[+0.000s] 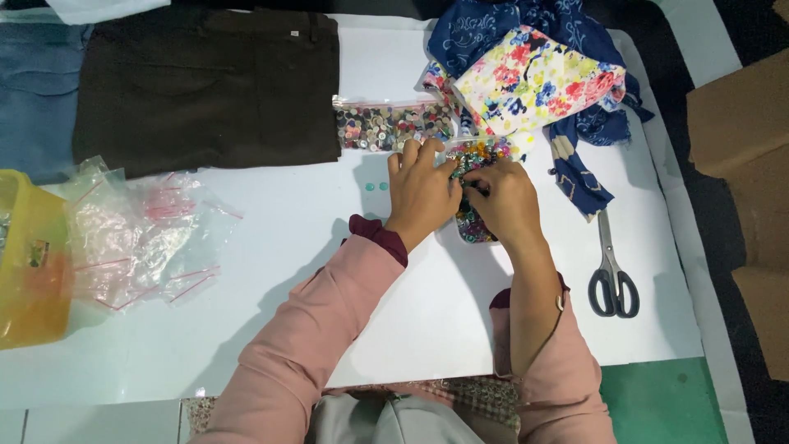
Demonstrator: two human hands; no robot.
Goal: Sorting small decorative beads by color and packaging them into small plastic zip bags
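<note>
**A:** What are the hands on?

**B:** Both rest on a clear plastic bag of mixed coloured buttons (pixel 475 164), glossy and lumpy. The left hand (pixel 422 191) lies over its left edge with fingers curled, fingertips pressing on the plastic. The right hand (pixel 505 200) covers the bag's middle, fingers bent inward; whether it pinches the bag or a button, I cannot tell.

**A:** Which way does that bag run?

**B:** Its long axis runs away from the person, far end toward the floral cloth (pixel 534 78), near end poking out below the right hand.

**A:** And around it?

**B:** Just left of its far end lies a second clear bag of paler buttons (pixel 386 125), long axis crosswise. Two small teal buttons (pixel 376 187) sit loose on the smooth white table (pixel 329 312), left of the bag beside the left hand. Behind it, soft crumpled blue patterned fabric (pixel 493 29) lies under the floral piece. To the right, metal scissors (pixel 612 267) with dark handles point away. Far left are dark brown folded trousers (pixel 205 82), crinkled empty plastic bags (pixel 140 234) and a yellow translucent tub (pixel 29 263).
</note>
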